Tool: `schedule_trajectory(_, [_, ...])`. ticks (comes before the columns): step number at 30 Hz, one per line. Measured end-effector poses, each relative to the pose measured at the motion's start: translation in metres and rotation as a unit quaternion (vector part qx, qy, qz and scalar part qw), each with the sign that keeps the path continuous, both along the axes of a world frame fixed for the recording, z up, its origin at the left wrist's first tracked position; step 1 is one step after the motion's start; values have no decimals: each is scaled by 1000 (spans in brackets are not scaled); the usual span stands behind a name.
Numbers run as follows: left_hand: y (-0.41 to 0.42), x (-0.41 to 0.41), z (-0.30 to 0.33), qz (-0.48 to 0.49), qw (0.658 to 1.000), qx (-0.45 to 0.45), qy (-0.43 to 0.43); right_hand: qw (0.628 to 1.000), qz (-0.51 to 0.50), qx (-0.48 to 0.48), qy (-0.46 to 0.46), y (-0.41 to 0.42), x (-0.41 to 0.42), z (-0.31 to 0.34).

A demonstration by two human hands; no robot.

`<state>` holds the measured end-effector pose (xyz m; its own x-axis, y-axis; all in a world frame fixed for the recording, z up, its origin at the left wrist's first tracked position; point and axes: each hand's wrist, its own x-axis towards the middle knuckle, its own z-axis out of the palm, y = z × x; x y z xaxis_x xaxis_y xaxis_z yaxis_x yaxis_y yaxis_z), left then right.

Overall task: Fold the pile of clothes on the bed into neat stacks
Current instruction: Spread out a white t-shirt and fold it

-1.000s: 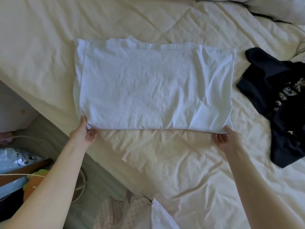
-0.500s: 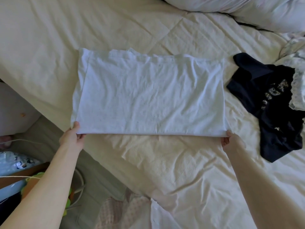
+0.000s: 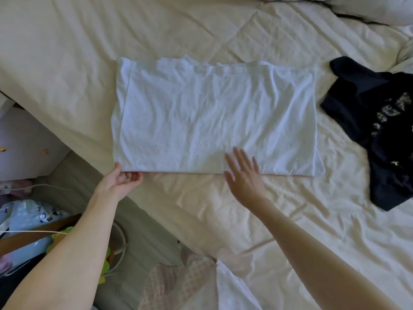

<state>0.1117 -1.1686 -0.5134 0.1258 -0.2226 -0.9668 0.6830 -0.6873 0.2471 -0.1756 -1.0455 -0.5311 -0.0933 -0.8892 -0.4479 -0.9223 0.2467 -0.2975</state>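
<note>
Lying flat across the cream bedspread (image 3: 67, 52), the folded white t-shirt (image 3: 212, 117) forms a wide rectangle with its near edge towards the person. From the head view, the left hand (image 3: 121, 179) sits at the shirt's near left corner: its thumb lies up against that corner and its fingers (image 3: 134, 176) are curled beneath the hem, pinching the fabric there. The right hand (image 3: 243, 173) rests palm down on the near edge of the shirt, right of the middle, fingers straight and slightly spread, gripping nothing; its fingertips point away over the cloth, while the heel of the hand sits on the bedspread just below the hem. The shirt's near right corner lies free, well to the right of those fingers. Further right again, apart from the white shirt, a dark navy printed garment (image 3: 380, 121) lies crumpled on the bedspread. Beyond the fingertips at the far right corner shows the edge of a pale pillow (image 3: 368, 10). Below the left forearm, off the bed, are a white cable (image 3: 33, 232) and mixed clutter too unclear to name
</note>
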Motion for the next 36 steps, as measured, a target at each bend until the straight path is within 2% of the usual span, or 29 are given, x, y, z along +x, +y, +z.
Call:
schedule_trajectory(2, [-2, 3, 3, -6, 1000, -11, -9, 997, 59, 51, -19, 2, 23, -5])
schedule_trajectory(6, [-4, 7, 10, -25, 995, -72, -64, 990, 58, 124, -29, 7, 35, -7])
schedule_trajectory(10, [4, 1, 27, -52, 976, -160, -136, 990, 14, 106, -90, 10, 34, 4])
schedule_trajectory(12, [11, -8, 40, -106, 951, -221, -190, 985, -48, 95, -134, 17, 34, 12])
schedule_trajectory(14, [16, -24, 53, -190, 908, -267, -260, 962, -162, 79, -203, 24, 32, 22])
schedule_trajectory(15, [18, -35, 60, -233, 882, -289, -291, 938, -231, 72, -249, 26, 30, 28])
schedule_trajectory(18, [16, -78, 75, -332, 797, -343, -371, 818, -404, 59, -405, 27, 17, 48])
schedule_trajectory(20, [15, -115, 83, -358, 750, -369, -416, 748, -468, 33, -468, 29, 1, 59])
schedule_trajectory(24, [25, -206, 93, -373, 683, -450, -439, 650, -548, -36, -525, 35, -48, 73])
schedule_trajectory(28, [65, -301, 82, -469, 623, -501, -376, 610, -589, -81, -524, 55, -108, 67])
schedule_trajectory(30, [90, -335, 64, -545, 577, -520, -316, 589, -618, -106, -510, 65, -133, 56])
schedule_trajectory(33, [118, -361, 28, -678, 510, -484, -213, 560, -642, -116, -511, 73, -164, 36])
schedule_trajectory(36, [127, -338, -1, -730, 433, -467, -248, 564, -647, -93, -505, 74, -177, 20])
